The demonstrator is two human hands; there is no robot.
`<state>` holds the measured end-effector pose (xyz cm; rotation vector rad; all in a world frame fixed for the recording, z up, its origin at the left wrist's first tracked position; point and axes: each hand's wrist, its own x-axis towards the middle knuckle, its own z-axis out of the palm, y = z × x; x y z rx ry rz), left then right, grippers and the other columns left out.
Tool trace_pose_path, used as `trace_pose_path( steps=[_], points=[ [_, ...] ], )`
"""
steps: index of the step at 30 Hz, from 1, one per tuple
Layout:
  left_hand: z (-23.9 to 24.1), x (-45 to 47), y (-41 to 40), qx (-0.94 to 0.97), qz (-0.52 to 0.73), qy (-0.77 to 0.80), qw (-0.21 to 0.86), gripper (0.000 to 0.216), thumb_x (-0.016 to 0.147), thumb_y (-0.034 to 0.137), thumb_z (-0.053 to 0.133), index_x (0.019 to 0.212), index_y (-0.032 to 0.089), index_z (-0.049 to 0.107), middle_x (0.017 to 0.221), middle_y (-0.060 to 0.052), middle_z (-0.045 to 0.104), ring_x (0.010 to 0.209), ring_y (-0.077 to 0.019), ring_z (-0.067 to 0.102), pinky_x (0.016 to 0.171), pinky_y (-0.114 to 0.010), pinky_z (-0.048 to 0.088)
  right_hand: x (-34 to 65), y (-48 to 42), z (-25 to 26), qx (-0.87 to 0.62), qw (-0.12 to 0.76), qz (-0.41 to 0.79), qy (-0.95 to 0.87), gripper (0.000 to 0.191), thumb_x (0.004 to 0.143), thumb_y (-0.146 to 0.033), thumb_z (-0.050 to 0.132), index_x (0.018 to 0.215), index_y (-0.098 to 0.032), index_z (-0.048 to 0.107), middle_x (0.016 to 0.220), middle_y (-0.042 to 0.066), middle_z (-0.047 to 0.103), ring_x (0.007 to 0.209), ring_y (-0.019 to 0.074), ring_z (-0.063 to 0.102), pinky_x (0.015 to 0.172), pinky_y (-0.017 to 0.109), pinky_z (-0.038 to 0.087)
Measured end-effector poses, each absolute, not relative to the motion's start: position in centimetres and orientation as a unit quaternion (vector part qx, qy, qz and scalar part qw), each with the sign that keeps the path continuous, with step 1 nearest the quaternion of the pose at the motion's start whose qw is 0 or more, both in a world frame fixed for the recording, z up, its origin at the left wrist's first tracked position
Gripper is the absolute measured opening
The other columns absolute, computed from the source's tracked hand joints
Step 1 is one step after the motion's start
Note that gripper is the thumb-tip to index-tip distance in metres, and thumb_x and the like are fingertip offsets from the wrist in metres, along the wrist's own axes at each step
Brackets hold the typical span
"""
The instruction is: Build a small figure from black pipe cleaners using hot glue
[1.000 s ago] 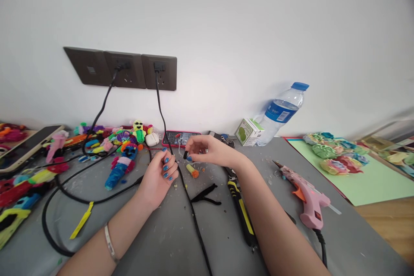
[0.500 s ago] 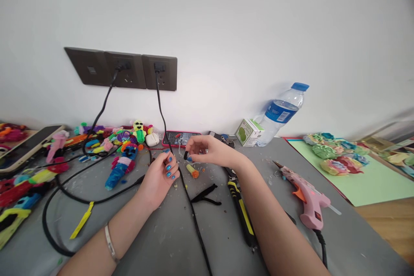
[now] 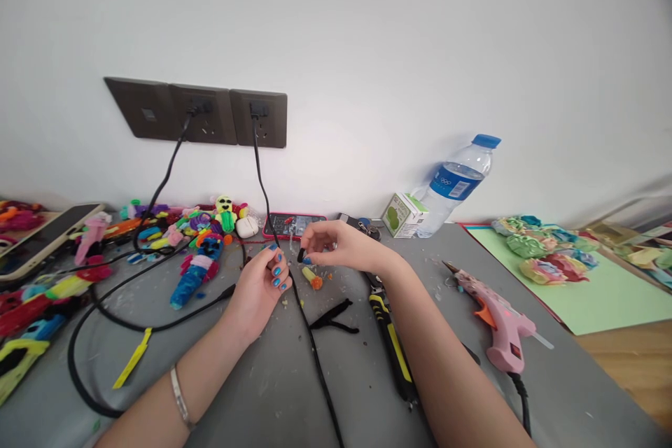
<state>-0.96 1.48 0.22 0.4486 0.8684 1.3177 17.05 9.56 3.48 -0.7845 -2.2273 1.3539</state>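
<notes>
My right hand (image 3: 336, 245) hovers over the grey table (image 3: 273, 385) with thumb and fingers pinched on a small black piece (image 3: 301, 255). My left hand (image 3: 260, 287) rests on the table just left of it, fingers curled loosely inward; whether it holds anything is hidden. A black cable (image 3: 309, 343) runs between the two hands. A small yellow and orange bit (image 3: 313, 278) lies under my right hand, and a black pipe-cleaner shape (image 3: 333, 316) lies nearer to me.
Black and yellow pliers (image 3: 391, 343) lie beside my right forearm; a pink glue gun (image 3: 496, 318) lies further right. Colourful pipe-cleaner figures (image 3: 202, 262) crowd the left. A phone (image 3: 291, 224), carton (image 3: 402, 213) and water bottle (image 3: 456, 182) stand at the wall under sockets (image 3: 231, 115). Green paper (image 3: 603, 294) carries several paper flowers.
My left hand has crept a little right, toward the right hand. My right hand has barely shifted, still pinching the black piece.
</notes>
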Motion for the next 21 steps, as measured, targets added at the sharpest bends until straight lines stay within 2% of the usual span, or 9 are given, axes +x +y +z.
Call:
trace_pose_path(
  steps=[9,21],
  points=[
    [-0.31,-0.96,1.49,0.215,0.591,0.390,0.673,0.032,0.080,0.027,0.070,0.062,0.018,0.046,0.059,0.006,0.041,0.051,-0.0077,0.033,0.049,-0.022,0.036,17.06,9.23,3.85,-0.293,0.183,0.532,-0.773,0.012,0.082,-0.023,0.068,0.093,-0.018,0.064,0.074,0.000,0.068,0.069,0.0146,0.066,0.062,0.024,0.050],
    [-0.19,-0.84,1.47,0.220,0.584,0.397,0.674,0.031,0.075,0.031,0.074,0.064,0.018,0.049,0.058,0.006,0.043,0.052,-0.0078,0.035,0.050,-0.021,0.037,16.94,9.22,3.80,-0.251,0.193,0.581,-0.749,0.015,0.083,-0.024,0.071,0.094,-0.017,0.063,0.072,0.000,0.068,0.068,0.0144,0.069,0.064,0.023,0.051]
  ],
)
